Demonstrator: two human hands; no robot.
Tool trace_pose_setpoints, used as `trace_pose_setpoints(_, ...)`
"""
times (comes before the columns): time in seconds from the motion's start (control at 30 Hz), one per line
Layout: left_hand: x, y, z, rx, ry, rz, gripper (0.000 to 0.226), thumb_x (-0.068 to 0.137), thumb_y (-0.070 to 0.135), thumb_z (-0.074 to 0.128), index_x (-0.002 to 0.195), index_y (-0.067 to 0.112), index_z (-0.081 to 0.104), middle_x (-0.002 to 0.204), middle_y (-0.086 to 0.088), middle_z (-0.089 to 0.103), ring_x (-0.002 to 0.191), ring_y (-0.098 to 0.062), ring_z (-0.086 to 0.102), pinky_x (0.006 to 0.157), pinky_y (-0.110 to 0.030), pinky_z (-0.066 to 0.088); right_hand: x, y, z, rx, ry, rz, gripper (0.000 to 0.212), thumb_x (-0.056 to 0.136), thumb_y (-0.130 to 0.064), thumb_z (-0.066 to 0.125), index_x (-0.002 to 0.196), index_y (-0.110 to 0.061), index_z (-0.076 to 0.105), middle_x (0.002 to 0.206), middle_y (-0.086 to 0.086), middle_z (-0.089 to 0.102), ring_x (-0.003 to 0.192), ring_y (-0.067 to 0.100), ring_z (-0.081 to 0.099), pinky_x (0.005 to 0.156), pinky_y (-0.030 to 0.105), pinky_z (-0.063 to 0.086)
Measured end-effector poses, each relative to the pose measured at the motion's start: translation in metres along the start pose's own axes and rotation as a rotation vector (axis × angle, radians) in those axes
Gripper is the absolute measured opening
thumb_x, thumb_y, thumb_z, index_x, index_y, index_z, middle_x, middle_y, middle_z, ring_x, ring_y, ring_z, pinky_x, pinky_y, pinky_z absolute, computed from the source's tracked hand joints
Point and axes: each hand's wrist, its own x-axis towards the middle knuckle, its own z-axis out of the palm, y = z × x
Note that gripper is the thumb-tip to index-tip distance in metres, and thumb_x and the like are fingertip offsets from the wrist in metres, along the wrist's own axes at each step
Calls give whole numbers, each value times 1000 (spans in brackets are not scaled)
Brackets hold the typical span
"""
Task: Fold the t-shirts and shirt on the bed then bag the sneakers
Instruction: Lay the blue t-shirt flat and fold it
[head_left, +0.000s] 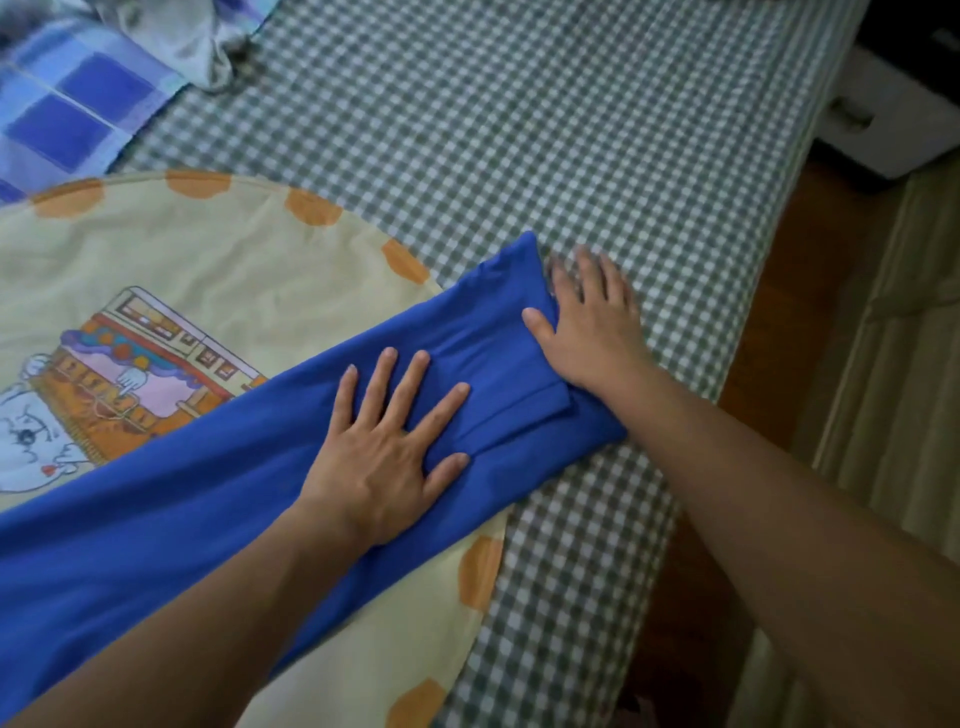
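Note:
A blue t-shirt (208, 499) lies folded into a long strip across the bed, running from the lower left up to the middle right, with a sleeve folded over its right end. My left hand (389, 441) presses flat on the strip with fingers spread. My right hand (592, 322) lies flat at the strip's right end, thumb on the blue cloth and fingers on the checked sheet (519, 130). No sneakers or bag are in view.
A round cream cloth with orange spots and a cartoon print (171, 291) lies under the t-shirt. A blue checked cloth (67, 114) and a crumpled grey garment (197, 41) lie at the top left. The bed's edge runs down the right, beside wooden floor (769, 322) and a white drawer unit (893, 119).

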Motion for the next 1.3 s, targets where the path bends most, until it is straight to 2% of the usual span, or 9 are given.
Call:
trace_pose_setpoints(0.13,3,0,-5,1,-60,-29,72,94,78,1,158,46,-10,169,-4,-13,154,-32,-20,122,-59,-9,-24,3,-14,198,-106,133,90,87,-70,57,152,-13,33,154,11,34,137,32,39,112,45,35)
trace_pose_setpoints(0.27,3,-1,-23,-86,-114,0,75,89,79,0,156,49,-14,166,0,-26,150,-27,-31,121,-53,-18,-19,10,-36,746,-377,272,55,88,-27,77,134,-16,49,135,4,58,112,22,61,101,42,50)
trace_pose_setpoints(0.4,-38,-12,-56,-815,274,-195,49,100,45,50,147,32,51,162,4,35,153,-15,22,124,-34,17,-26,-6,-66,1003,-519,134,51,85,3,68,129,-19,55,121,8,70,108,29,70,98,53,54)
trace_pose_setpoints(0.63,-170,-69,-67,-1872,526,-865,33,102,6,49,125,20,68,129,-2,69,118,-29,67,92,-32,59,-114,-127,-101,767,-539,-304,64,88,-8,64,142,-35,42,103,-7,70,88,10,70,75,28,58)
trace_pose_setpoints(0.8,-211,-78,-34,-1589,456,-931,40,102,3,52,120,36,66,125,7,68,121,-20,63,105,-42,49,-155,-203,-11,487,-504,-399,71,95,-31,60,156,-28,24,99,-4,62,98,20,60,94,45,51)
trace_pose_setpoints(0.97,-230,-86,9,-647,365,-673,51,93,41,45,139,24,60,145,-10,50,135,-35,43,116,-46,31,-142,-188,9,333,271,-477,37,97,-29,54,126,-8,63,114,9,60,104,29,55,95,48,47)
trace_pose_setpoints(1.03,-237,-87,24,-407,306,-632,58,95,44,42,148,22,52,156,-19,37,145,-45,29,118,-53,23,-120,-182,12,228,318,-548,47,98,-33,51,136,-8,57,137,13,53,125,33,48,110,48,40)
trace_pose_setpoints(1.17,-248,-88,39,-273,174,-584,64,94,50,39,152,23,46,160,-18,34,147,-45,30,115,-59,26,-74,-181,19,83,203,-630,58,102,-42,35,150,-11,44,160,12,36,146,37,30,119,53,28)
trace_pose_setpoints(1.3,-209,-97,4,-532,426,-681,43,96,31,54,134,12,60,133,-13,55,119,-37,51,97,-51,46,-51,-179,4,276,268,-479,50,101,-35,39,144,-11,50,159,14,34,146,34,27,122,45,20)
